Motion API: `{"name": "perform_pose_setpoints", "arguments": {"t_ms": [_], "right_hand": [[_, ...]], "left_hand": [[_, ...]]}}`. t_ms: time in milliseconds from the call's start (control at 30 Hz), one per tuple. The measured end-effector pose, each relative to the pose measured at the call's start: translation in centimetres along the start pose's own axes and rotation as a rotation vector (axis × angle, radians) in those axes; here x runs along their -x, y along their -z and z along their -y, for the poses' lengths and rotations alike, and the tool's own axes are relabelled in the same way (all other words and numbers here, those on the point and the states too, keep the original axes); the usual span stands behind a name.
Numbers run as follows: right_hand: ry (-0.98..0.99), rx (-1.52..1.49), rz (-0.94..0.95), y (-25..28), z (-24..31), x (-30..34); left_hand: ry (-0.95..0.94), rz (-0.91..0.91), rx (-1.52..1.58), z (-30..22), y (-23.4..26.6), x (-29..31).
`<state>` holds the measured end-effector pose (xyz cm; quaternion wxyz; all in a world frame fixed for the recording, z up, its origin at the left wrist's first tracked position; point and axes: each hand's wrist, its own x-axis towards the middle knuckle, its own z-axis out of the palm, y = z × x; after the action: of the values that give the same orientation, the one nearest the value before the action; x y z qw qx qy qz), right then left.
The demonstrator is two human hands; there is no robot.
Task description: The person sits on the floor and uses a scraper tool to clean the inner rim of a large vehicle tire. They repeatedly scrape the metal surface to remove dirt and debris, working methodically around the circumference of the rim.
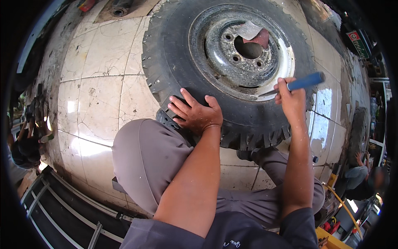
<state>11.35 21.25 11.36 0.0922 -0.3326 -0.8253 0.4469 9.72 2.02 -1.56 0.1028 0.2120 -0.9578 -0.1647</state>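
A large black tyre (174, 54) lies flat on the floor before me, fitted on a worn steel wheel rim (215, 62). Part of the rim is pale, the rest dark and rusty. My left hand (197, 112) rests on the near-left sidewall, fingers spread and holding nothing. Closed in my right hand (292, 99) is a blue-handled tool (306, 81); its narrow metal blade touches or nearly touches the rim's near-right edge. Whether it is a screwdriver or a scraper I cannot tell. A grey piece of sandpaper (248, 30) and a reddish piece (260, 38) lie over the hub hole.
Cracked pale tiles (99, 95) surround the tyre. A metal-framed black panel (70, 203) stands at lower left. People (27, 145) are at the far left, and another person (360, 178) sits at the right near shelves. A metal part (120, 11) lies at the top left.
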Motion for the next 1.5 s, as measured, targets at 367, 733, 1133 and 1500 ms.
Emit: {"name": "perform_pose_setpoints", "arguments": {"t_ms": [367, 733, 1133, 1500], "right_hand": [[-0.049, 0.165, 0.059, -1.4, 0.4, -1.9], [-0.122, 0.240, 0.057, -2.0, -0.1, -3.9], [-0.114, 0.281, 0.043, -2.0, 0.6, -3.5], [-0.119, 0.283, 0.054, -2.5, -0.2, -2.4]], "left_hand": [[-0.005, -0.008, -0.002, 0.2, -0.2, 0.1], [-0.054, -0.007, -0.032, 0.0, -0.2, 0.4], [-0.040, 0.012, -0.056, 0.0, 0.1, 0.1], [-0.061, -0.021, -0.040, 0.3, -0.2, 0.0]]}}
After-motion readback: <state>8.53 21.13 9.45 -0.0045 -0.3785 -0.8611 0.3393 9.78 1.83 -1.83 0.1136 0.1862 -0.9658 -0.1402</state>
